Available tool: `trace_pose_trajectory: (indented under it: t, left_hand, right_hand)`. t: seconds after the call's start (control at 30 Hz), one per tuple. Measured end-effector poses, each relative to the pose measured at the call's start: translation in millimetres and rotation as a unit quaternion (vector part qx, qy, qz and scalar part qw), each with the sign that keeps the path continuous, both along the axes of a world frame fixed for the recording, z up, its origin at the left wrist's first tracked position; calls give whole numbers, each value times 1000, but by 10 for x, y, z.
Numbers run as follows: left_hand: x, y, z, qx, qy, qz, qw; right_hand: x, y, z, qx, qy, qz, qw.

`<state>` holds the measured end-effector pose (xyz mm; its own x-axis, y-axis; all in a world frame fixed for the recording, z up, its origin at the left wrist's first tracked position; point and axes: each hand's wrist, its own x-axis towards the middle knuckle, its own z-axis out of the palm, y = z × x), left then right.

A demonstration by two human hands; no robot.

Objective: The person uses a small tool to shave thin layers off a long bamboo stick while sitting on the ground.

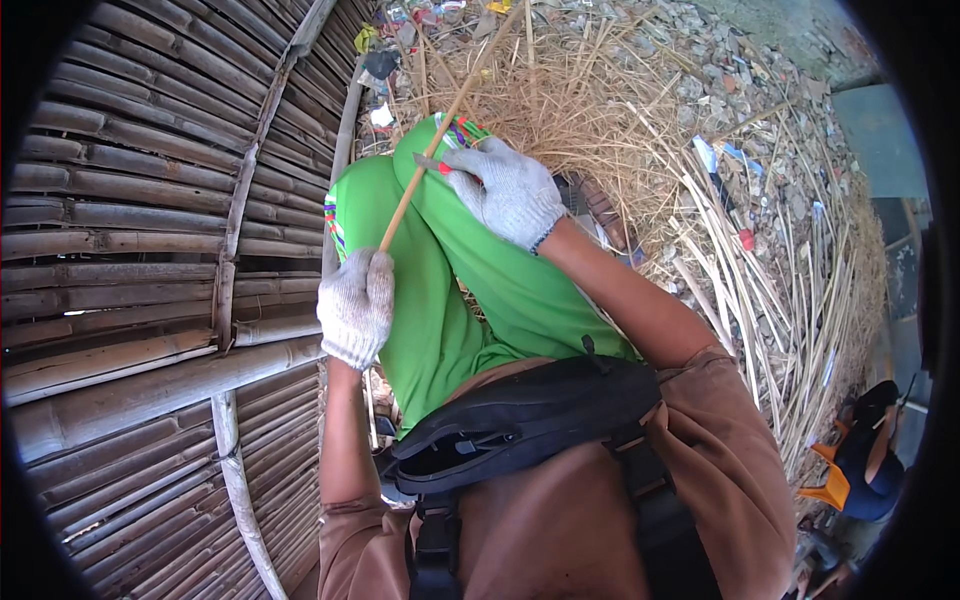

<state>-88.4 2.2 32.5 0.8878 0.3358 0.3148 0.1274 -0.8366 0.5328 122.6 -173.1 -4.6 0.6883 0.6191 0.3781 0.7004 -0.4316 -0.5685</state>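
My left hand [355, 305], in a white knit glove, is closed around the lower end of a thin pale stick [440, 130] that slants up and to the right over my knees. On my right knee rests my right hand [505, 190], also gloved, gripping a small knife [430, 163] with a red handle. The knife's grey blade lies against the stick about halfway up. My legs in green trousers [450, 300] are bent up under both hands.
A bamboo slat platform [130, 250] fills the left side. Dry straw and shavings [580, 100] lie heaped beyond my knees, with several split cane strips [790, 300] spread to the right. A black pouch [520, 420] hangs at my waist. Stony ground [750, 60] lies beyond.
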Motion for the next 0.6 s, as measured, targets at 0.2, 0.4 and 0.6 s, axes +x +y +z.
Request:
trace_pose_trajectory:
  t: [0.2, 0.4, 0.6]
  left_hand:
    - [-1034, -51, 358, 13, 82, 29, 996]
    - [-1856, -77, 684, -36, 145, 68, 986]
    - [-1164, 54, 346, -20, 52, 13, 998]
  right_hand:
    - [12, 21, -26, 14, -8, -19, 1000]
    - [-33, 41, -18, 2, -13, -11, 1000]
    - [35, 39, -63, 31, -40, 10, 999]
